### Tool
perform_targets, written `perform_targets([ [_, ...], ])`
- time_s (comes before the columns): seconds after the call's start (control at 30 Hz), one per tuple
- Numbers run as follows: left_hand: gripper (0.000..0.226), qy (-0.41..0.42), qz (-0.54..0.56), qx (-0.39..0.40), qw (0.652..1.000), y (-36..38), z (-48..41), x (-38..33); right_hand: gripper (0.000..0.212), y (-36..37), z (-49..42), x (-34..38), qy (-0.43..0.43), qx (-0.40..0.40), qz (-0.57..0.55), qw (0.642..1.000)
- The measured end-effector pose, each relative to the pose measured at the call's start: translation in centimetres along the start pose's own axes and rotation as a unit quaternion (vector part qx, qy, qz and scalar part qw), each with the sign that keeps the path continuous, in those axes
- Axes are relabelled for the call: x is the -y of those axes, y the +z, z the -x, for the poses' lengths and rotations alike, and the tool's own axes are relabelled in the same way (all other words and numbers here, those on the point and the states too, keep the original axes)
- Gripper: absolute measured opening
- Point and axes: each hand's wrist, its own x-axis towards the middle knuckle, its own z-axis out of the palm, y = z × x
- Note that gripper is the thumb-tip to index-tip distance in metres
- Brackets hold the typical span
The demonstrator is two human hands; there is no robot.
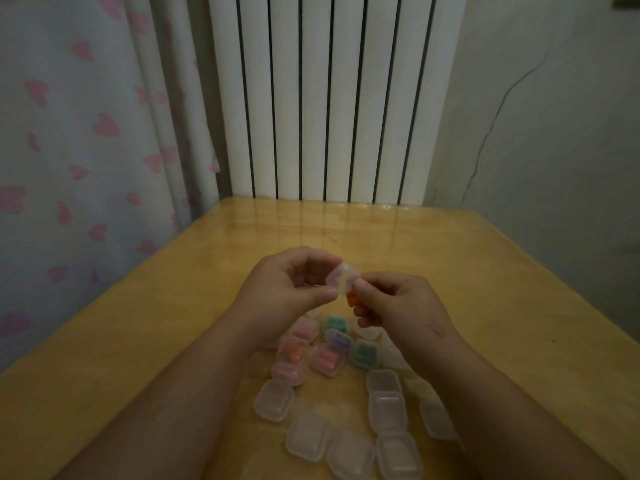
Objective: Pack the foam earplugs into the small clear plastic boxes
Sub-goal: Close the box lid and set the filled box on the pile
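Above the table I hold a small clear plastic box (341, 278) between both hands. My left hand (289, 289) pinches its left side with thumb and fingers. My right hand (394, 303) touches the box's right edge and also grips an orange foam earplug (350, 300) just below the box. Under my hands lie several closed boxes holding earplugs: an orange one (292, 352), a pink one (327, 360), two green ones (363, 353) and a purple one (338, 340). Several empty clear boxes (386, 408) sit nearer to me.
The yellow wooden table (156, 323) ends at a white radiator (329, 98) at the back. A curtain with pink hearts (79, 150) hangs on the left, and a grey cracked wall (554, 133) stands on the right.
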Motion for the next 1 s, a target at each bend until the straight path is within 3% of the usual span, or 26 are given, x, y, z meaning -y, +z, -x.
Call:
perform_targets([
  [0.13, 0.049, -0.005, 0.018, 0.031, 0.999, 0.1, 0.2, 0.0, 0.017, 0.3, 0.0, -0.1, 0.032, 0.013, -0.053, 0.998],
  [0.3, 0.033, -0.006, -0.019, 0.044, 0.999, 0.5, -0.1, 0.5, 0.018, 0.4, 0.2, 0.1, 0.045, 0.028, -0.069, 0.996],
  [0.37, 0.040, -0.014, -0.013, 0.015, 1.000, 0.6, -0.4, 0.9, 0.015, 0.4, 0.3, 0.3, 0.028, 0.021, -0.041, 0.999],
  [0.47, 0.029, -0.025, 0.008, -0.020, 0.999, 0.4, -0.7, 1.1, 0.006, 0.3, 0.4, 0.5, -0.012, -0.004, 0.063, 0.998],
  [0.57, 0.023, -0.027, 0.013, -0.018, 0.999, 0.1, -0.7, 1.1, 0.011, 0.5, 0.3, 0.3, -0.043, -0.025, 0.149, 0.988],
  [0.7, 0.013, -0.007, 0.002, -0.009, 1.000, 0.1, -0.7, 1.2, 0.010, 0.9, 0.2, 0.0, -0.064, -0.040, 0.167, 0.983],
  [0.87, 0.029, -0.018, -0.009, 0.026, 0.999, 0.0, -0.6, 1.3, 0.005, 0.8, 0.2, -0.1, -0.061, -0.027, 0.171, 0.983],
  [1.0, 0.045, -0.037, 0.006, 0.052, 0.998, 0.2, -0.4, 1.2, 0.015, 0.4, 0.1, 0.3, -0.009, -0.029, 0.077, 0.997],
])
